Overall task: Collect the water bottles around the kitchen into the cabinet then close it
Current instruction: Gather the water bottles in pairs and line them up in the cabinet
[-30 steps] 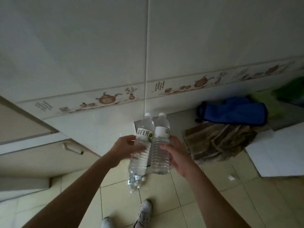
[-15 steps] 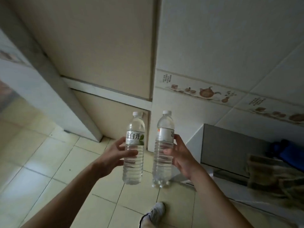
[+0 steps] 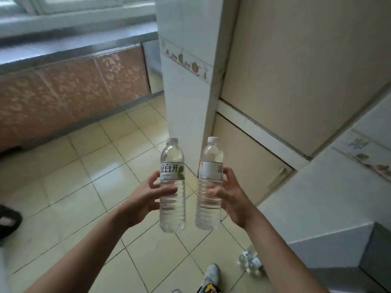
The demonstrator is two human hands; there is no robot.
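Gripping one clear water bottle apiece, the person stands on the tiled floor (image 3: 88, 187) with both forearms stretched forward. The left hand (image 3: 143, 199) has its fingers curled round the middle of the left bottle (image 3: 172, 187), thumb across the front just under the white label with dark characters and a green leaf. The right hand (image 3: 231, 197) wraps the right bottle (image 3: 209, 185) from its far side, fingertips showing at the label's edge and the thumb lying over the ribbed body. Both bottles are upright, white-capped, close to full and held side by side with a narrow gap between them, touching nothing but the hands. From the bottles, a white tiled pillar (image 3: 186, 70) with a band of teapot pictures rises at twelve o'clock. At one to two o'clock stand beige cabinet doors (image 3: 296, 70), a tall upper one and a lower one (image 3: 249, 161) with a small handle, both shut. At ten o'clock a counter with a reddish patterned front (image 3: 69, 92) runs beneath a window. Down at five o'clock, more small bottles (image 3: 250, 262) lie on the floor beside a white step, near the person's shoe (image 3: 210, 274). At eight o'clock a dark shoe (image 3: 8, 220) sits at the edge of sight.
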